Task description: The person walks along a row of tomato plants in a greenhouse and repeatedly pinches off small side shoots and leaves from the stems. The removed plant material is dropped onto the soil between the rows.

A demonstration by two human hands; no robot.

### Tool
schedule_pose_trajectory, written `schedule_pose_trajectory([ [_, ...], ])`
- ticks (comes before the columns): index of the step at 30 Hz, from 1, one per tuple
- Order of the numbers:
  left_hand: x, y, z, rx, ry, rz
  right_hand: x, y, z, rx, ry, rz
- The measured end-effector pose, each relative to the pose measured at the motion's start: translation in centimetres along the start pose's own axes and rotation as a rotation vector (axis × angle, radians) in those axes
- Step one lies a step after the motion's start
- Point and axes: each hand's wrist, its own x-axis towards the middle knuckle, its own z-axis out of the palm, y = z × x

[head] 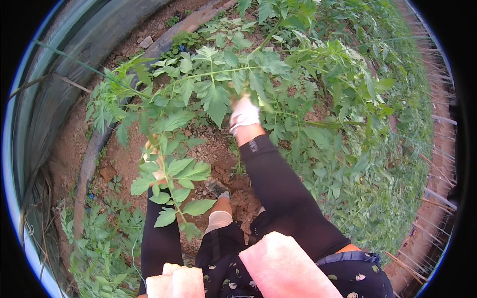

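Tomato plants with lobed green leaves [214, 100] spread before me. My right hand [245, 111], in a white glove, reaches in among the foliage at the centre. Its fingers are blurred and partly covered by leaves, so what they touch is unclear. My left hand [152, 153], also gloved, is lower and to the left, beside a leafy tomato shoot [169, 186] that hangs in front of it. Leaves cover much of that hand. Dark sleeves reach down both forearms.
A plastic sheet wall [74, 70] curves along the left. A dark hose or pipe [87, 175] lies on the reddish soil [123, 164]. Green twine [85, 66] stretches across the upper left. Dense plants fill the right, with thin stakes [436, 171] beyond. My shoe [217, 187] stands on the soil.
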Motion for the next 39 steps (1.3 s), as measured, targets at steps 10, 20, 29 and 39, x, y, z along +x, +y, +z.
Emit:
schedule_pose_trajectory([
  [10, -18.9, -8.4, -0.4, -0.213, 0.136, -0.508, 13.3, -9.9, 0.9, -0.230, -0.111, -0.586],
  [20, -24.0, -10.8, 1.6, -0.314, 0.199, -0.629, 21.1, -8.6, 0.1, -0.893, -0.063, -1.072],
  [29, -25.9, -8.9, 3.1, -0.373, 0.302, -0.566, 27.2, -6.8, -1.7, -1.350, 0.086, -1.182],
  [39, -26.8, -6.6, 5.5, -0.394, 0.289, -0.645, 10.0, -6.7, -4.1, -1.274, -0.149, -0.905],
])
